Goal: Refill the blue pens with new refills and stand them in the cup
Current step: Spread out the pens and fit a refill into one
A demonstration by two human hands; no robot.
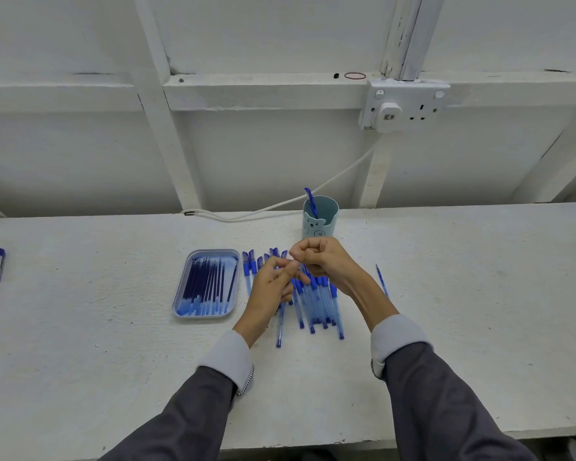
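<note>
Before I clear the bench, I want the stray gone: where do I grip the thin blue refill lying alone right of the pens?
Probably pinch the thin blue refill near its middle from above, fingers across its width, coming from the right. It lies flat on the white bench, bare surface on its right, the person's right forearm close on its left.

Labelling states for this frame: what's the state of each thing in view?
cup: upright on the table.
pen in cup: standing, leaning left.
pens: lying piled before the cup.
tray: flat, holding refills.
loose refill: lying right of the pile.
left hand: above the pile, grip unclear.
right hand: fingers curled, contents hidden.
socket: plug in left outlet.
</note>
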